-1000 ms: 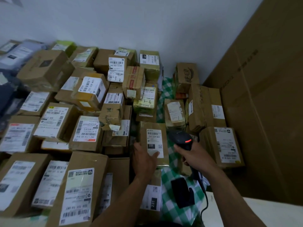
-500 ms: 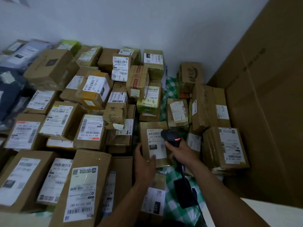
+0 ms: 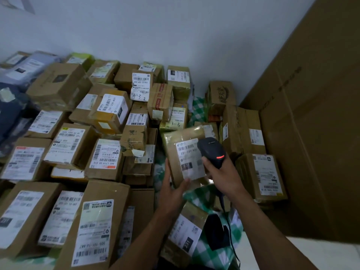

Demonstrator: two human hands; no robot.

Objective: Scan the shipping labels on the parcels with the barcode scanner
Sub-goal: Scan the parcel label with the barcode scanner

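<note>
My left hand [image 3: 172, 189] grips the lower left edge of a small brown parcel [image 3: 177, 152] and holds it tilted up off the pile. Its white shipping label [image 3: 188, 158] faces me. My right hand [image 3: 224, 173] is closed around the handle of a black barcode scanner [image 3: 211, 151] with a red light lit on top. The scanner's head sits right over the label's upper right corner. A black cable [image 3: 229, 230] runs down from the scanner.
Several labelled cardboard parcels [image 3: 68, 147] are heaped across the left and middle, against a white wall. A green checked cloth [image 3: 206, 248] lies under them. A very large cardboard box [image 3: 315, 133] stands at the right. Another labelled parcel [image 3: 266, 176] rests just right of my right hand.
My left hand has lifted the small parcel and tilted its label up. My right hand has brought the scanner left and close over the label.
</note>
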